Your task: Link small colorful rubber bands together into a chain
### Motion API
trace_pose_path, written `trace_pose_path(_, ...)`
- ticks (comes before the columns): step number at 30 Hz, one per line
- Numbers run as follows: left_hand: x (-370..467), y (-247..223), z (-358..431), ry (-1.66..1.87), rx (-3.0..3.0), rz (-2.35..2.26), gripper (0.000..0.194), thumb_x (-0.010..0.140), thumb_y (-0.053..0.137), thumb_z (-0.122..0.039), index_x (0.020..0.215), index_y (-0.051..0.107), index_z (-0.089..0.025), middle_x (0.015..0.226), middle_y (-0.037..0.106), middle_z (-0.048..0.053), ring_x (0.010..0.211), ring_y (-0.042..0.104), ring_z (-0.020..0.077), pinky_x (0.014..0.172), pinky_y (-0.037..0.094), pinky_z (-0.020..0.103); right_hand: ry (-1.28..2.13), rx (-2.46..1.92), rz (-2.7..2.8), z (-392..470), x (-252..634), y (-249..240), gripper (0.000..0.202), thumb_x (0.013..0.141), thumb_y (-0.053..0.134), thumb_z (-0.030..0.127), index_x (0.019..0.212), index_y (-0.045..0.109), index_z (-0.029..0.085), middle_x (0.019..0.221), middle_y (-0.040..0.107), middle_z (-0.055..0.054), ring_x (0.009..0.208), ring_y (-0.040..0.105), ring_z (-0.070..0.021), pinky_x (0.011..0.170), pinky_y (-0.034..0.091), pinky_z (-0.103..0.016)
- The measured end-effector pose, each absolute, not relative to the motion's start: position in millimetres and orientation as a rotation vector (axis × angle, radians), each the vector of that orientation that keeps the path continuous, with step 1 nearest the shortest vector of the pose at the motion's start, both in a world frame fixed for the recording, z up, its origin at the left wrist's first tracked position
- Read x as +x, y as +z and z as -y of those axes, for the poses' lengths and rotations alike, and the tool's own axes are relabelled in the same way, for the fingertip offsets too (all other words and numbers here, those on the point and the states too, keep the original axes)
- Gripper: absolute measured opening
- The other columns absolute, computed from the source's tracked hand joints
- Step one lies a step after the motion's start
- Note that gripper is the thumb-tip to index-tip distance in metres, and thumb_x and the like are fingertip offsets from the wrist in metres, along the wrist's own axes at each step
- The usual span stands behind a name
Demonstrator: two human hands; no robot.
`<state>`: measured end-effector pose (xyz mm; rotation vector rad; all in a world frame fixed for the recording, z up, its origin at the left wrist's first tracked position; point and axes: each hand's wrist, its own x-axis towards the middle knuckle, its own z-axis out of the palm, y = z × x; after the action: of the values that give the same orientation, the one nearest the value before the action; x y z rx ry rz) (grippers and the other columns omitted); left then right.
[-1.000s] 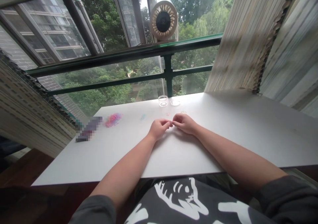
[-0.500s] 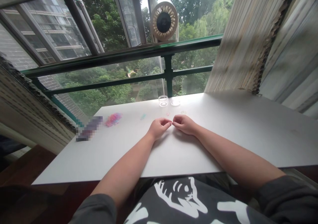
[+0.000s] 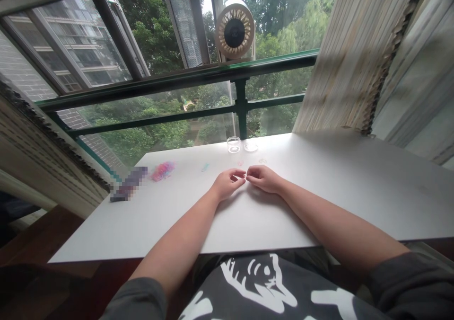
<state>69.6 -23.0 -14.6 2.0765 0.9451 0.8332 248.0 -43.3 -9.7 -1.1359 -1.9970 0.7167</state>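
Note:
Over the middle of the white table, my left hand (image 3: 228,183) and my right hand (image 3: 263,178) meet fingertip to fingertip. The thumb and index finger of my left hand stand slightly apart, with nothing visible between them. My right hand is closed in a pinch; whatever is in it is too small or hidden to make out. Just beyond the hands lie a few tiny pink pieces (image 3: 240,164) and a small beige cluster (image 3: 262,161). Some tiny teal pieces (image 3: 205,167) lie farther left. A loose pile of small pink, red and purple pieces (image 3: 163,171) spreads beyond them.
At the far edge of the white table (image 3: 170,225) stand a clear round container (image 3: 233,145) and a clear shallow lid or dish (image 3: 251,147). A blurred-out dark object (image 3: 129,183) lies at the left edge. Behind are a green railing (image 3: 184,84), a round fan (image 3: 234,31) and curtains (image 3: 329,64).
The thumb and index finger of my left hand have parted a little. My right hand keeps its pinch in nearly the same place, and the objects on the table have not moved.

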Motion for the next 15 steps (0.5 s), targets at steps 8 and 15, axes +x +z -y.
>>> trace_pose_path(8, 70.1, -13.8, 23.6, 0.827, 2.150, -1.010, 0.028, 0.071, 0.052, -0.040, 0.080, 0.063, -0.015, 0.075, 0.064, 0.004, 0.065, 0.054, 0.0124, 0.061, 0.042, 0.023, 0.717, -1.147, 2.001, 44.3, 249.1, -9.2, 0.015, 0.071, 0.047, 0.027, 0.065, 0.052, 0.014, 0.053, 0.044, 0.003, 0.050, 0.037, -0.0076, 0.048, 0.031, -0.021)
trace_pose_path(15, 70.2, -13.4, 25.2, 0.868, 2.146, -0.994, 0.027, 0.072, 0.052, -0.040, 0.078, 0.062, -0.015, 0.073, 0.063, 0.003, 0.063, 0.053, 0.0113, 0.059, 0.041, 0.022, 0.777, -1.126, 1.991, 43.2, 250.5, -10.0, 0.019, 0.072, 0.049, 0.032, 0.066, 0.052, 0.014, 0.053, 0.046, 0.003, 0.050, 0.038, -0.0076, 0.047, 0.031, -0.020)
